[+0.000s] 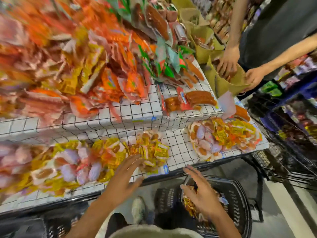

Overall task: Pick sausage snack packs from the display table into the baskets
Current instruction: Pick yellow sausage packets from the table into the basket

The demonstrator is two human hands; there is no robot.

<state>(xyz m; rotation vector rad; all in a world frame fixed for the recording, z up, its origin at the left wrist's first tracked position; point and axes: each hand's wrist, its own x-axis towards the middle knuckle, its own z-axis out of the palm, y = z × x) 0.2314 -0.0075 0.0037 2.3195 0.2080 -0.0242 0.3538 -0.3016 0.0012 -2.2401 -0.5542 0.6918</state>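
A: We log the left hand (124,177) with fingers spread nearly straight, holding nothing. Its fingertips reach the near edge of the heap of small yellow-and-orange plastic sausage snack packs (147,150) on the white display table with the black wire grid (178,150).

B: Agreed. The right hand (199,193) is also spread and flat, with no pack in it that we can see. It hovers over the black slotted plastic basket (236,200), which hangs below the table's near edge and already shows some packs (188,205) inside.

A: The relation that matters: the heap lies just far and slightly right of the left fingertips, so the left hand is plainly nearer. The right hand is off the table, near and to the right.

B: We judge the next grab belongs to the left hand, with a short carry rightward and nearward to the basket. Long axis of single packs: we cannot tell, the frame is blurred.

A: A second heap of similar packs (223,138) lies farther right. Another person's hands (228,62) work in a tan cardboard box (228,83) at the far right.
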